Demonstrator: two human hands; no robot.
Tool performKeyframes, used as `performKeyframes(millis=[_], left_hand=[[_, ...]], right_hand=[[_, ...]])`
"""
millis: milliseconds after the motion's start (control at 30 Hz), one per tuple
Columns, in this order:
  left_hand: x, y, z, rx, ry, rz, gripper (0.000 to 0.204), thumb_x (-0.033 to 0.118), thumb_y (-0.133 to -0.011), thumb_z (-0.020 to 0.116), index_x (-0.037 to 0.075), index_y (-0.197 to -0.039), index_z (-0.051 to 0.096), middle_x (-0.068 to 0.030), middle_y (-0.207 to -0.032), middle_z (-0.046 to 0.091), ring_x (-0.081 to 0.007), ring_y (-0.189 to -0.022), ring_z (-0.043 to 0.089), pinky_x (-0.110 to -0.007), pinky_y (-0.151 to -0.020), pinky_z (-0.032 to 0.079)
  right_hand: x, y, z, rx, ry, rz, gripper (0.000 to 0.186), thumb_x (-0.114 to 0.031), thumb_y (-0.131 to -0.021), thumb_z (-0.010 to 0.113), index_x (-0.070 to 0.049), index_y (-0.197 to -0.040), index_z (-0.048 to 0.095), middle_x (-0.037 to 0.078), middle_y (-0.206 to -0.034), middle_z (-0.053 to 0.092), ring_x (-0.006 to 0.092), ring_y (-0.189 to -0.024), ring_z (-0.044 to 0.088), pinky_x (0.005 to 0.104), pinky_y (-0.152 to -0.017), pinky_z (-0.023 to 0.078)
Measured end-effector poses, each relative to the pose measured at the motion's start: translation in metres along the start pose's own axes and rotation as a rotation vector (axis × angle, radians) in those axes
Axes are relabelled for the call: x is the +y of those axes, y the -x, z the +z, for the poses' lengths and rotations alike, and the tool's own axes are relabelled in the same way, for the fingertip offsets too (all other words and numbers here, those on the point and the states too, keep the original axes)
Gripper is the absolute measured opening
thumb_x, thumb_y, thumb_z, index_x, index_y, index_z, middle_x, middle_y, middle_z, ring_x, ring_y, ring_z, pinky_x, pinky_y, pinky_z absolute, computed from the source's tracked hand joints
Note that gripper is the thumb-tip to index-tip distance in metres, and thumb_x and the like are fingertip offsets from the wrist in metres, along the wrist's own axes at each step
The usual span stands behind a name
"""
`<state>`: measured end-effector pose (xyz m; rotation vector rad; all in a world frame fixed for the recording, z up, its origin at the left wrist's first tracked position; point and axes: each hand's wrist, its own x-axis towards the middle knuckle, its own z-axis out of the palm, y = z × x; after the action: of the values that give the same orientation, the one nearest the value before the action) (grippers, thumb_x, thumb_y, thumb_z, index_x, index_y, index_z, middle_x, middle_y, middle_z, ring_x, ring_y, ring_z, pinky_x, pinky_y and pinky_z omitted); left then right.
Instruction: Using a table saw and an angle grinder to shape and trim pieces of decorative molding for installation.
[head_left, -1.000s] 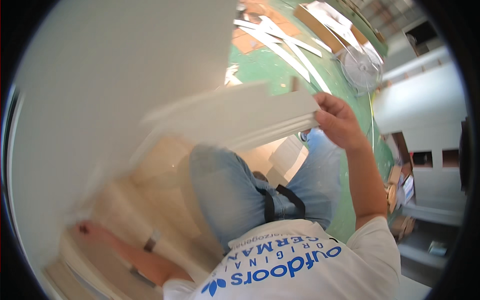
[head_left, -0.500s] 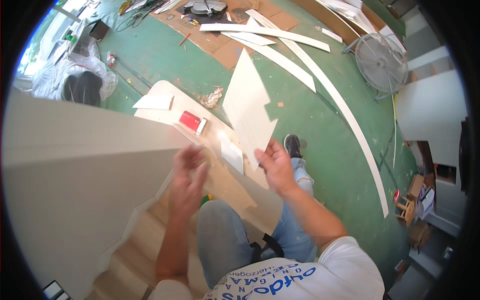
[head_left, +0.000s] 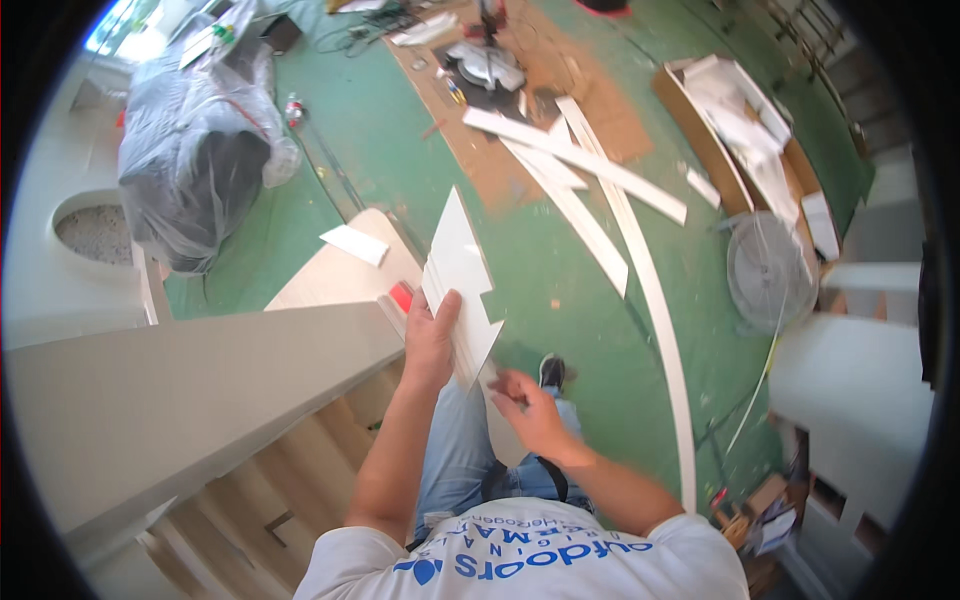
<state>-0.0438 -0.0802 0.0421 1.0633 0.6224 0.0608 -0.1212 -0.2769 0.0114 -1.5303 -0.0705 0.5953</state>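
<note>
Above the floor (head_left: 600,370), the left hand (head_left: 430,345) pinched the board (head_left: 462,255) — seemingly light and stiff, best held mid-edge, off its points; the right hand (head_left: 532,408), half-curled, looked empty.

The person wears a white short-sleeved T-shirt (head_left: 690,570) along the lower edge of the frame, its back or front printed with curving blue lettering (head_left: 565,562) and a blue leaf-shaped mark (head_left: 424,572) at lower centre-left. Above it come faded blue jeans (head_left: 455,440), with a black strap (head_left: 552,476) at the waist. A dark shoe (head_left: 551,371) shows near centre. The left hand (head_left: 430,338) and right hand (head_left: 532,412) are bare.
</note>
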Motion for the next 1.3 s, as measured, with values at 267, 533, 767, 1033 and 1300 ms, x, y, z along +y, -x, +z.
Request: performKeyframes(millis=[267, 533, 767, 1033, 1300], left_hand=[[0.126, -0.093, -0.068, 0.208, -0.003, 0.184, 0.047, 0.021, -0.103, 0.066, 0.003, -0.142, 0.047, -0.0096, -0.127, 0.064, -0.0179, -0.113, 0.064, -0.036, -0.099, 0.053], [0.253, -0.282, -0.166, 0.490, 0.045, 0.185, 0.045, 0.022, -0.104, 0.064, 0.000, -0.140, 0.048, -0.0122, -0.130, 0.064, -0.0211, -0.116, 0.064, -0.038, -0.101, 0.053], [0.462, -0.489, -0.147, 0.362, -0.013, 0.357, 0.043, 0.021, -0.104, 0.062, -0.004, -0.138, 0.049, -0.0120, -0.127, 0.064, -0.0162, -0.113, 0.061, -0.032, -0.099, 0.048], [0.591, -0.724, -0.230, 0.524, -0.213, 0.348, 0.039, 0.021, -0.104, 0.062, -0.004, -0.132, 0.052, -0.0128, -0.124, 0.064, -0.0176, -0.111, 0.061, -0.032, -0.097, 0.048], [0.677, -0.843, -0.364, 0.965, -0.207, 0.351, 0.052, 0.017, -0.102, 0.064, -0.005, -0.145, 0.045, -0.0180, -0.144, 0.054, -0.0254, -0.127, 0.056, -0.037, -0.109, 0.043]], right_hand=[[0.048, -0.104, -0.058, -0.569, 0.711, 0.402, 0.050, -0.041, -0.095, 0.069, -0.005, -0.129, 0.064, 0.019, -0.116, 0.073, 0.0359, -0.106, 0.071, 0.0429, -0.094, 0.055], [-0.045, -0.364, -0.049, -0.514, 0.986, 0.404, 0.050, -0.037, -0.096, 0.064, -0.001, -0.130, 0.065, 0.025, -0.124, 0.069, 0.0388, -0.116, 0.066, 0.0460, -0.100, 0.052], [-0.153, -0.603, 0.043, -0.644, 1.173, -0.042, 0.038, -0.033, -0.096, 0.065, -0.005, -0.120, 0.069, 0.020, -0.112, 0.073, 0.0429, -0.104, 0.067, 0.0523, -0.090, 0.053], [-0.244, -0.942, 0.159, -0.807, 1.137, 0.071, 0.040, -0.036, -0.097, 0.061, -0.007, -0.124, 0.068, 0.021, -0.111, 0.073, 0.0423, -0.104, 0.068, 0.0507, -0.091, 0.054], [-0.304, -1.226, 0.261, -1.114, 1.244, 0.172, 0.046, -0.045, -0.098, 0.058, -0.009, -0.123, 0.071, 0.022, -0.116, 0.073, 0.0418, -0.107, 0.069, 0.0511, -0.091, 0.054]])
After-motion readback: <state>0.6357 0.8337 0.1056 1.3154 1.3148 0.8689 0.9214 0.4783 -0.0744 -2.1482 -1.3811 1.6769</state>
